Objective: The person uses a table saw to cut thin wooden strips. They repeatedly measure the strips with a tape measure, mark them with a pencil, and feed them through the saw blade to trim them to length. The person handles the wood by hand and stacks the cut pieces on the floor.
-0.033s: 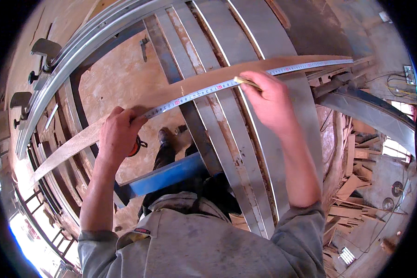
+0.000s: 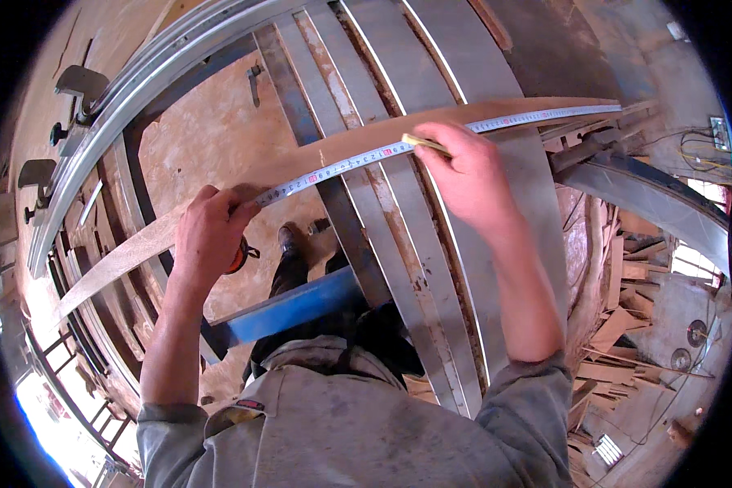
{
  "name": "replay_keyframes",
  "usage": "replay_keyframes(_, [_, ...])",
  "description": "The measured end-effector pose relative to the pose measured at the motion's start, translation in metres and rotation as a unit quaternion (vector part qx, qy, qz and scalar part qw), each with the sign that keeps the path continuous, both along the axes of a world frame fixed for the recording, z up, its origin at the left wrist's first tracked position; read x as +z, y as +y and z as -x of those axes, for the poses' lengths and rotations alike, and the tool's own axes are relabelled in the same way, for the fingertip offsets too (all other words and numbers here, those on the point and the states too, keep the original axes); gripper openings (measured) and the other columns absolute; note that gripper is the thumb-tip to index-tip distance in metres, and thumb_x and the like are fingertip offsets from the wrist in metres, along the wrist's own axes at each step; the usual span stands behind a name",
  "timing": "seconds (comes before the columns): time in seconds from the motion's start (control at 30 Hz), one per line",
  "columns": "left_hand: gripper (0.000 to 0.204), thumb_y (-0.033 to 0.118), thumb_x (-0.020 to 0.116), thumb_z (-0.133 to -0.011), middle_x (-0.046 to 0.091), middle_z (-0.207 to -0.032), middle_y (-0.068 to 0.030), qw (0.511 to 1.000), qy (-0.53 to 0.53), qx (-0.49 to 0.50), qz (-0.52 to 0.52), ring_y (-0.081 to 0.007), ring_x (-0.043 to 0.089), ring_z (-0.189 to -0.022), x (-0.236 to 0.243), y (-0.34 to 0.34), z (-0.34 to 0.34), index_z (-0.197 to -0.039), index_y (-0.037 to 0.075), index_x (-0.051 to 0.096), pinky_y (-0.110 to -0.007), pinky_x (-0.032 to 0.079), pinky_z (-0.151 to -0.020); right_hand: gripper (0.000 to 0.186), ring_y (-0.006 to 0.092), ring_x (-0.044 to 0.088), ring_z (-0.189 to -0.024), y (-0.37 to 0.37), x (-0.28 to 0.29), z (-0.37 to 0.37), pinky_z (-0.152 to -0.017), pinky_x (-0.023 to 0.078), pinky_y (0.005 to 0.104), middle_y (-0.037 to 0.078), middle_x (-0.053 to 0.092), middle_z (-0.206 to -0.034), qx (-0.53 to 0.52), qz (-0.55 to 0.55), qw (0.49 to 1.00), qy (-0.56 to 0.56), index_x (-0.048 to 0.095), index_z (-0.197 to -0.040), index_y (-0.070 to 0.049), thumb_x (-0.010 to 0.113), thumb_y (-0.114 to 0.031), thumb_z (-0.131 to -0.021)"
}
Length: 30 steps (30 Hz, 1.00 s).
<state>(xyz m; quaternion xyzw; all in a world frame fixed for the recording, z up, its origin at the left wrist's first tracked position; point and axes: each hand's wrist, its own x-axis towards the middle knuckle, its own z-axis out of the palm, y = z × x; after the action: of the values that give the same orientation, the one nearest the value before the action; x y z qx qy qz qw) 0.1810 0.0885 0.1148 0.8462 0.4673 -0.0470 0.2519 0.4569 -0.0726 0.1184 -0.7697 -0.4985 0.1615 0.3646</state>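
Observation:
A long brown wooden board (image 2: 358,138) lies across the grey slatted metal table, its left part reaching out past the slats. Along its near edge stretches a white tape measure blade (image 2: 333,169) with dark and red marks. My left hand (image 2: 211,232) is closed on the tape measure and the board's edge; the orange and black case (image 2: 240,257) shows just under my fingers. My right hand (image 2: 468,167) pinches a short yellowish pencil (image 2: 421,143). Its pale end points left, at the blade's upper edge on the board.
The metal table (image 2: 431,65) has long slots between its slats. A silver rail (image 2: 146,98) with clamps runs along the left. Below me are a blue beam (image 2: 289,313) and my shoe (image 2: 288,237). Wood offcuts (image 2: 614,329) are piled at right, near cables.
My right hand with the pencil has slid slightly left along the tape blade. My left hand, the board and the tape stay almost where they were.

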Motion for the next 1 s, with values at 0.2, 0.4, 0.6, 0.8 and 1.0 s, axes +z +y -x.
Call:
replay_keyframes(0.2, [0.025,0.028,0.067,-0.087,0.061,-0.09,-0.0156,1.0,0.002,0.0,-0.005,-0.0336,0.064,-0.081,-0.002,0.0,-0.001,-0.092,0.004,0.072,-0.044,0.05,-0.073,0.01,0.031,0.064,-0.086,0.03,-0.01,0.014,-0.073,0.052,0.0426,0.009,0.064,-0.088,0.1,0.014,0.991,-0.09,0.067,-0.094,-0.009,0.067,-0.013,-0.085])
replay_keyframes(0.4, [0.025,0.028,0.068,-0.087,0.061,-0.09,-0.0157,1.0,0.004,-0.004,0.0,-0.0335,0.064,-0.081,-0.002,0.001,-0.001,-0.092,0.004,0.072,-0.043,0.051,-0.073,0.007,0.0298,0.062,-0.09,0.051,-0.02,0.024,-0.078,0.052,0.0428,0.01,0.062,-0.085,0.164,0.002,0.975,-0.153,0.065,-0.087,-0.007,0.068,-0.01,-0.081])
replay_keyframes(0.6, [0.027,0.029,0.069,-0.087,0.06,-0.09,-0.0156,1.0,0.008,0.002,0.003,-0.0333,0.064,-0.081,-0.005,0.002,0.002,-0.093,0.003,0.072,-0.043,0.051,-0.073,0.008,0.0297,0.062,-0.09,0.061,-0.027,0.021,-0.079,0.052,0.0432,0.01,0.062,-0.086,0.193,0.035,0.964,-0.179,0.066,-0.087,-0.004,0.068,-0.01,-0.081])
replay_keyframes(0.8, [0.026,0.03,0.069,-0.087,0.061,-0.09,-0.0152,1.0,0.012,-0.008,0.002,-0.0327,0.064,-0.081,-0.003,0.002,0.003,-0.093,0.004,0.072,-0.043,0.052,-0.073,0.01,0.0304,0.062,-0.091,0.065,-0.022,0.018,-0.081,0.052,0.0434,0.012,0.061,-0.091,0.195,0.073,0.968,-0.143,0.067,-0.09,-0.004,0.067,-0.012,-0.084])
replay_keyframes(1.0, [0.026,0.03,0.069,-0.087,0.061,-0.09,-0.0151,1.0,-0.002,-0.011,0.002,-0.0323,0.064,-0.083,-0.001,0.002,0.003,-0.093,0.005,0.072,-0.042,0.052,-0.074,0.023,0.0325,0.063,-0.095,0.071,-0.017,0.014,-0.084,0.051,0.0418,0.015,0.064,-0.097,0.143,0.064,0.987,0.042,0.068,-0.108,-0.003,0.058,-0.013,-0.09])
